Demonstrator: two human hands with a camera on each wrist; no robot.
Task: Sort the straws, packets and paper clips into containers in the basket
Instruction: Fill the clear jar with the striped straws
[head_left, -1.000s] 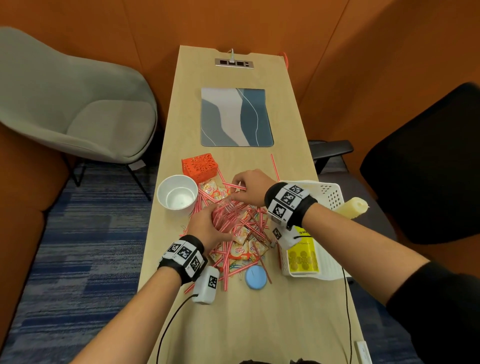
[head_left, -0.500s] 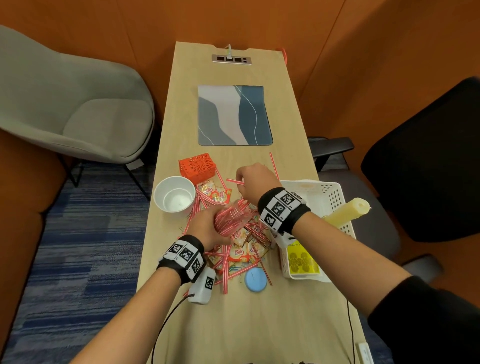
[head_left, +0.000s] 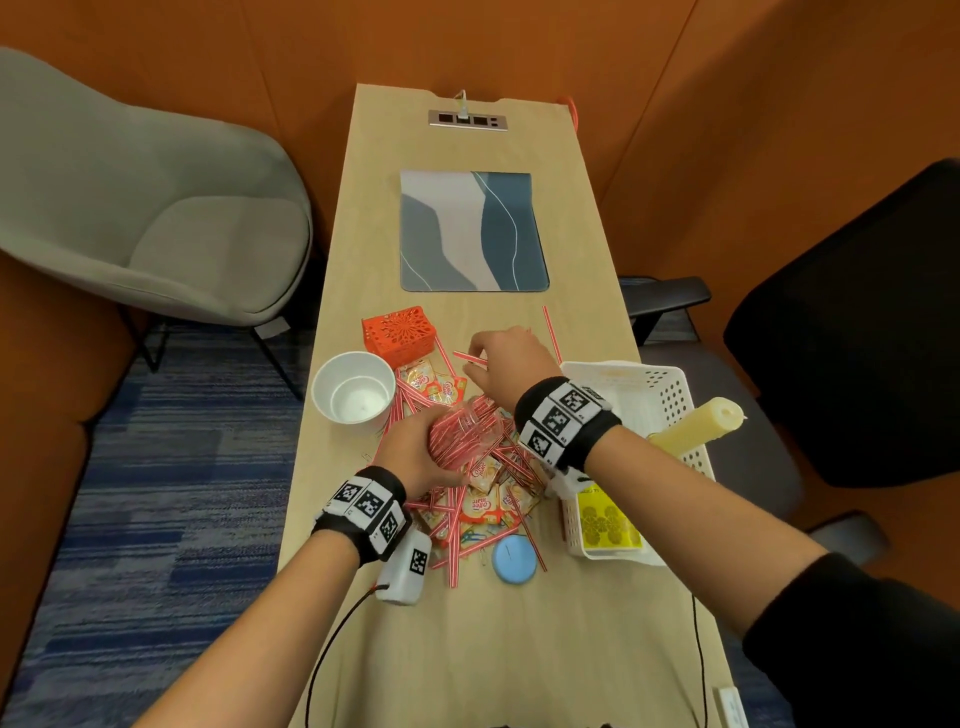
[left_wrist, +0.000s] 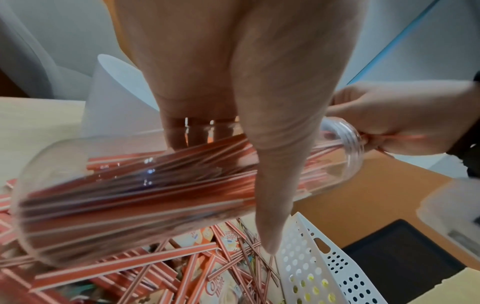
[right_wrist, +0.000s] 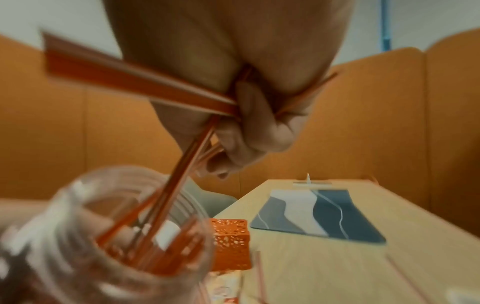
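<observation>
While a good share of the thin red-and-white striped straws (left_wrist: 135, 185) is already lying inside the clear plastic jar (left_wrist: 78, 201), the sorting is looking far from finished. Many loose straws are lying scattered in a heap on the pale wooden bench (head_left: 519, 649), mixed with the orange-and-white creamer packets (head_left: 485, 506) and a few coloured paper clips (head_left: 470, 538) near the round blue lid (head_left: 513, 560). The white perforated plastic basket (head_left: 670, 400) is sitting at the bench's right edge, holding a yellow box (head_left: 605, 519) and a cream candle (head_left: 696, 428), but none of the sorting containers: the white paper cup (head_left: 356, 392) and the orange lattice box (head_left: 399, 335) are standing on the bench, the cup looking empty. Packets and clips appear untouched.

The left hand (head_left: 415, 452) is wrapping its grip round the jar's body, thumb across the near side and fingers (left_wrist: 182, 133) showing through the far wall, holding the jar tilted on its side just above the heap. The right hand (head_left: 511, 358) is keeping its grip closed on a small bunch of straws (right_wrist: 182, 174), fingers curled tight, with the lower ends reaching into the jar's threaded mouth (right_wrist: 145, 185) and one straw sticking out sideways.
</observation>
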